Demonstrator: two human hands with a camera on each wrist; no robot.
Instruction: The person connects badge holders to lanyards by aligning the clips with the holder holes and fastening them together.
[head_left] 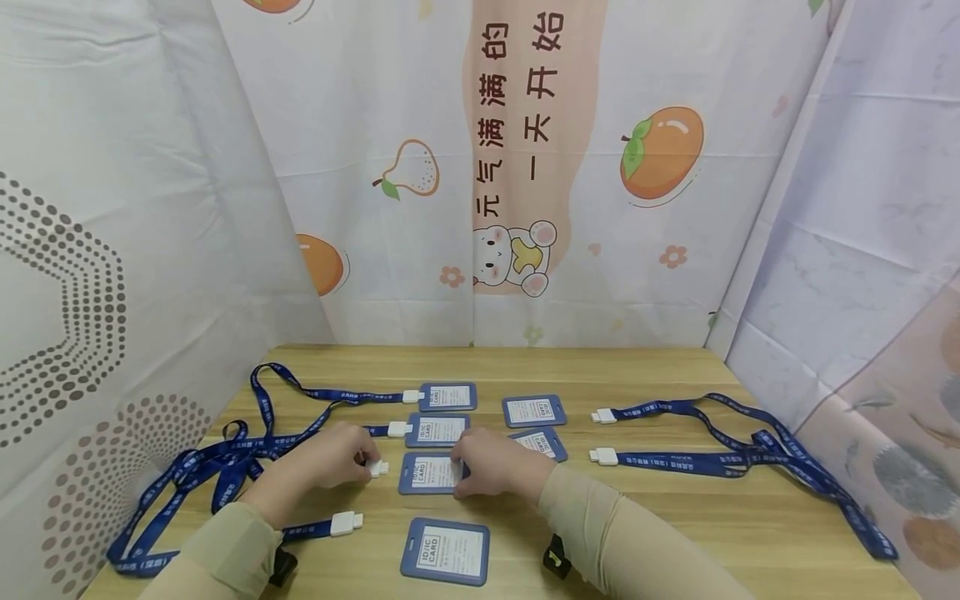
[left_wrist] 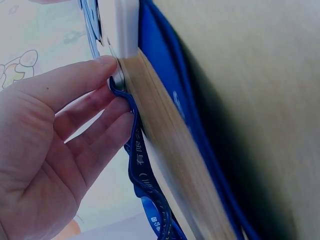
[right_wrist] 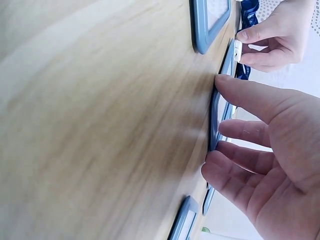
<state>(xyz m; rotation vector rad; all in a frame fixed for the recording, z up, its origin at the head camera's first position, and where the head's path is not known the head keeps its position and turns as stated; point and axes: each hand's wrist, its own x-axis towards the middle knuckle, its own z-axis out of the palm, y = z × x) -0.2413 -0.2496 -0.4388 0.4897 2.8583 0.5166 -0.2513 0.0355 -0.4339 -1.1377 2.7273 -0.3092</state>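
My left hand (head_left: pixel 339 458) pinches the white plastic clip (head_left: pixel 378 469) at the end of a blue lanyard, thumb on one side and fingers on the other. Just right of that clip, a small gap away, a blue ID card holder (head_left: pixel 423 473) lies flat with its slot end to the left. Around its right end, my right hand (head_left: pixel 498 467) grips it between thumb and fingers. The right wrist view shows the thumb and fingertips on the holder's edges (right_wrist: pixel 214 117). Part of the holder is hidden under the right hand.
Nearer me lie another card holder (head_left: pixel 445 552) and a lanyard clip (head_left: pixel 347 523). Farther back, two holders (head_left: pixel 447 397) touch or nearly touch clips. Two holders (head_left: pixel 534 410) lie right of centre, facing two lanyards (head_left: pixel 675 461). Tangled lanyards (head_left: pixel 225 454) cover the table's left side.
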